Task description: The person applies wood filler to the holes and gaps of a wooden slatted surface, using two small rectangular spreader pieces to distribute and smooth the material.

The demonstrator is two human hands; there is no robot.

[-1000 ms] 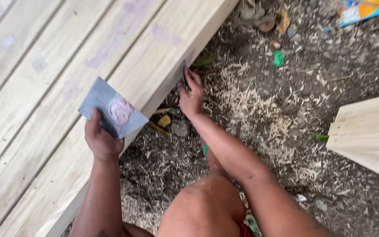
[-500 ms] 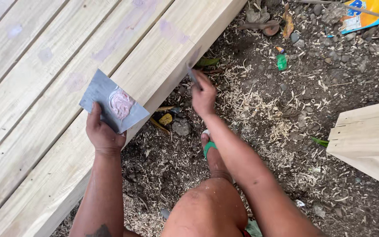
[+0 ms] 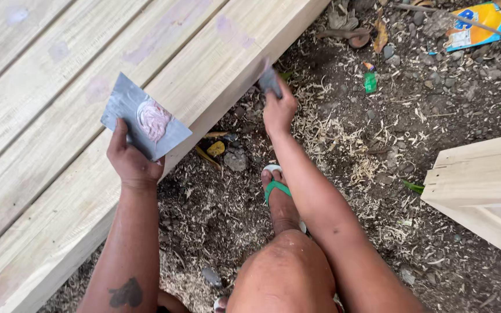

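Beside one plank bench, two hands hold tools.

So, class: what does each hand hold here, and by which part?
The left hand grips a grey flat plate by its lower edge; pink filler sits on it. The right hand holds a small scraper by its lower end, against the wooden structure.

Taking the planks as landmark: the plate lies over their near edge, putty on it; the scraper meets their right side; shavings lie right of them.
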